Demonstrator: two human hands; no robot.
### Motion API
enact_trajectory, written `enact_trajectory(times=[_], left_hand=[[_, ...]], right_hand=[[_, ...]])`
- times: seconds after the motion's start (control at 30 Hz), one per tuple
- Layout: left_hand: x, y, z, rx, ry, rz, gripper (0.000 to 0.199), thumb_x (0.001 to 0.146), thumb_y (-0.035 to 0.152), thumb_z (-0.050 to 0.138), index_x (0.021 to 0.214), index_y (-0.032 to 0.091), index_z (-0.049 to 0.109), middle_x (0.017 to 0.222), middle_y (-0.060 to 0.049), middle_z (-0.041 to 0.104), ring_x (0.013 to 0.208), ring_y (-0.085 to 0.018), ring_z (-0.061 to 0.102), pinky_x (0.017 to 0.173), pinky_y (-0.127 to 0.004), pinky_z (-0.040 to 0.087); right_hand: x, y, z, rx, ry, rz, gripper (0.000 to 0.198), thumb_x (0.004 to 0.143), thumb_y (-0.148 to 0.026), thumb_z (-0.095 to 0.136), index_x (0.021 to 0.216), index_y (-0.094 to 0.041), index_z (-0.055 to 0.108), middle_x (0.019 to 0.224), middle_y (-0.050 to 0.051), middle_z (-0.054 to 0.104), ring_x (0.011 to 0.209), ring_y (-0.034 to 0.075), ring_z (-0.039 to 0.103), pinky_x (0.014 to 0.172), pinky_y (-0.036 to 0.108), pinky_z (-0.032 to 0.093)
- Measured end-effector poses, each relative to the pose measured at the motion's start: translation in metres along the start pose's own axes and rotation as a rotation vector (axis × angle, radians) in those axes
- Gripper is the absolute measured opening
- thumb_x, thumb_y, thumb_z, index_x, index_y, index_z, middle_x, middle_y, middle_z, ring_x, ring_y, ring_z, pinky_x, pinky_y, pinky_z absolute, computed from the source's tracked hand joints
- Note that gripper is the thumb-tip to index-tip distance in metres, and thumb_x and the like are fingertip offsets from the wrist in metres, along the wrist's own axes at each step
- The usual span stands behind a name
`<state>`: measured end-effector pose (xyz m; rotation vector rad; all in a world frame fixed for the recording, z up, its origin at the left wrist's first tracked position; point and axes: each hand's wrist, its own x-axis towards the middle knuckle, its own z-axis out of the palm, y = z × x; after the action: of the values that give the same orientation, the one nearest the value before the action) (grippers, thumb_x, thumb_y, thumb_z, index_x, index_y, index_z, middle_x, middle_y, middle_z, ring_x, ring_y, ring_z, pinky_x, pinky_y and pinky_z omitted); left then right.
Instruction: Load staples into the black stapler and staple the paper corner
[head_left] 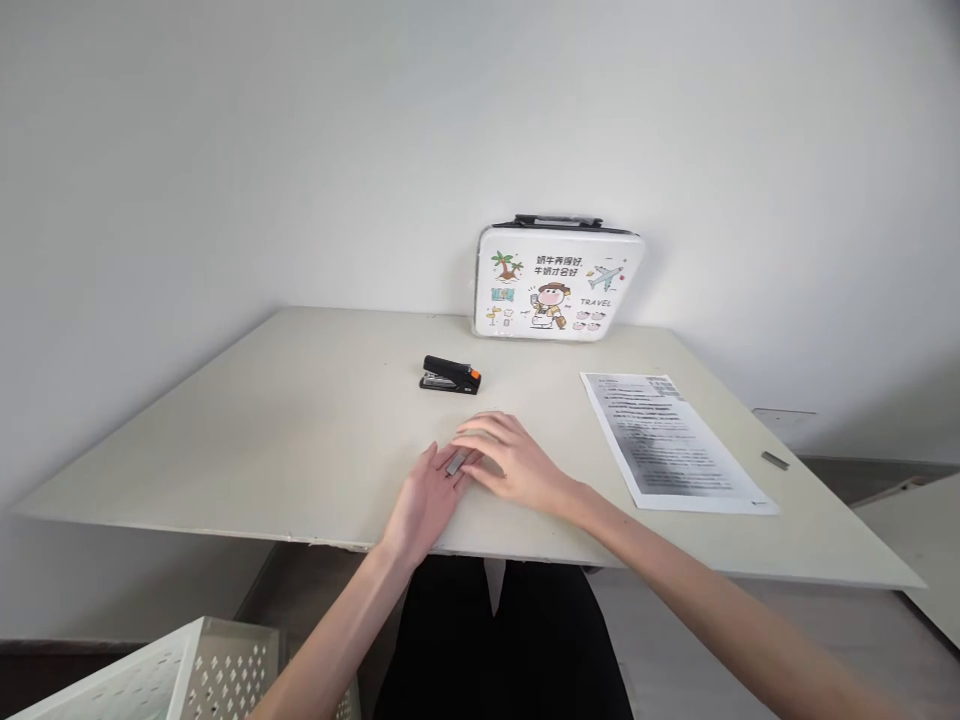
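My left hand (429,500) lies palm up near the front edge of the table, and a small grey strip of staples (456,463) rests on its fingers. From the right, my right hand (514,460) reaches over it. Its curved fingers are apart and hang over my left fingertips; its thumb is beside the strip. Part of the left fingers is hidden under the right hand. Just beyond both hands stands a black stapler (450,375) with an orange part at its right end.
A white case (559,285) with cartoon prints and a black handle leans against the wall. To the right lies a printed sheet (667,440), with another strip of staples (775,460) beyond it. Below the pale table (247,430), at lower left, is a white perforated basket (225,670).
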<state>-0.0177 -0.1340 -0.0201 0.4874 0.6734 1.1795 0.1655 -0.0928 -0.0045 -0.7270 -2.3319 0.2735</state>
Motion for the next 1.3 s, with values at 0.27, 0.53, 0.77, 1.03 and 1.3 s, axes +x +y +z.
enact_trajectory(times=[0.27, 0.53, 0.77, 1.03, 1.3], left_hand=[[-0.006, -0.028, 0.057, 0.111, -0.198, -0.136, 0.037, 0.109, 0.040, 0.050, 0.123, 0.015, 0.073, 0.136, -0.013, 0.068, 0.137, -0.029, 0.057, 0.122, -0.044, 0.040], [-0.004, -0.044, 0.071, 0.461, -0.262, -0.151, 0.051, 0.104, 0.057, 0.055, 0.129, 0.015, 0.070, 0.134, -0.018, 0.069, 0.127, -0.034, 0.064, 0.114, -0.050, 0.046], [0.011, -0.010, 0.043, 0.821, -0.096, 0.194, 0.048, 0.093, 0.062, 0.068, 0.109, 0.017, 0.074, 0.109, -0.013, 0.074, 0.100, -0.028, 0.070, 0.097, -0.044, 0.054], [0.007, -0.007, 0.040, 0.837, -0.105, 0.230, 0.046, 0.094, 0.061, 0.068, 0.107, 0.017, 0.073, 0.100, -0.010, 0.071, 0.093, -0.025, 0.066, 0.094, -0.041, 0.053], [0.006, -0.006, 0.040, 0.880, -0.107, 0.238, 0.044, 0.095, 0.060, 0.066, 0.106, 0.018, 0.073, 0.098, -0.009, 0.071, 0.093, -0.024, 0.065, 0.093, -0.040, 0.052]], right_hand=[[-0.057, -0.016, -0.043, -0.168, 0.079, 0.031, 0.014, 0.105, -0.022, 0.059, 0.111, -0.025, 0.072, 0.117, 0.007, 0.074, 0.113, 0.023, 0.065, 0.101, 0.043, 0.052], [-0.154, 0.009, -0.107, -0.309, 0.270, 0.307, 0.017, 0.107, -0.035, 0.056, 0.110, -0.025, 0.070, 0.102, 0.006, 0.076, 0.094, 0.023, 0.069, 0.086, 0.040, 0.052], [-0.264, 0.089, -0.176, -0.542, 0.359, 0.878, 0.040, 0.105, -0.052, 0.043, 0.108, -0.025, 0.072, 0.107, 0.011, 0.076, 0.090, 0.027, 0.071, 0.074, 0.039, 0.052], [-0.298, 0.128, -0.187, -0.691, 0.367, 1.110, 0.040, 0.099, -0.047, 0.046, 0.112, -0.021, 0.074, 0.118, 0.016, 0.072, 0.110, 0.033, 0.065, 0.069, 0.037, 0.049], [-0.279, 0.100, -0.166, -0.592, 0.402, 0.769, 0.041, 0.104, -0.048, 0.045, 0.125, -0.022, 0.069, 0.131, 0.015, 0.070, 0.126, 0.032, 0.063, 0.108, 0.049, 0.048]])
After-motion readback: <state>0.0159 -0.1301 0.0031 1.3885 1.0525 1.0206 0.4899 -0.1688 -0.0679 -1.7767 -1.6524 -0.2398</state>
